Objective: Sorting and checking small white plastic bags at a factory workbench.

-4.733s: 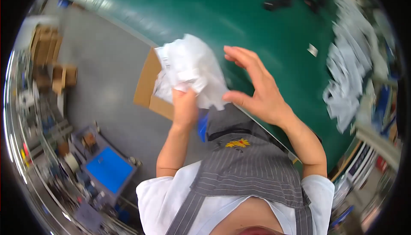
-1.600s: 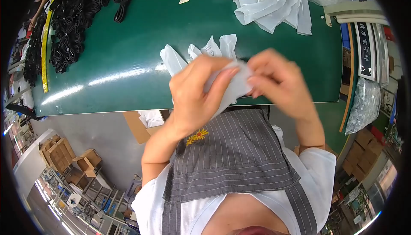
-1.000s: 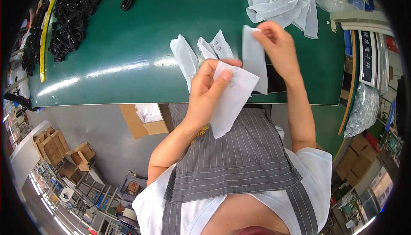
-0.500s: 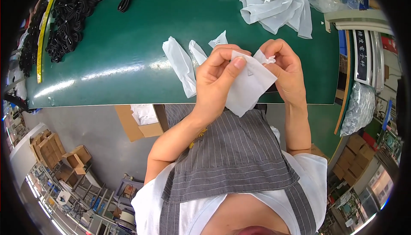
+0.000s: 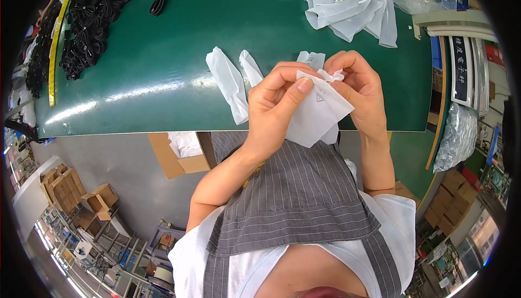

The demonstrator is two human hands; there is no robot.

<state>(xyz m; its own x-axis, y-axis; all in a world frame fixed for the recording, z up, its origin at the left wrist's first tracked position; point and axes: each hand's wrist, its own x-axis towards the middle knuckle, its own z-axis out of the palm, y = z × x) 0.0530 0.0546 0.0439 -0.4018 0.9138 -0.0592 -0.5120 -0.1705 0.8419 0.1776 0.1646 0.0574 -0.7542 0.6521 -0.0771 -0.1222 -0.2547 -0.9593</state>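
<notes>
A person looks down at their own two hands, raised together above the near edge of a green table. Both hands grip one thin white bag at its top edge.

The left hand has its fingers curled closed around the bag's upper left part, with the thumb pressed flat on the front face near the top. The right hand pinches the crumpled top edge between thumb and fingertips, its other fingers bent in close. The two hands almost touch at the top of the bag.

The bag hangs from this grip over the table's near edge and the person's grey striped apron. Its long axis runs from the pinched top, away from the person, down towards the body, tilted a little to the left. The lower corner points at the apron. A small triangle mark shows on the front face.

On the table just left of the hands lie two narrow white bags, side by side, with a third partly hidden behind the fingers. A heap of white bags lies at the far right of the table. Black cable bundles lie at the far left. A cardboard box sits on the floor under the table edge.
</notes>
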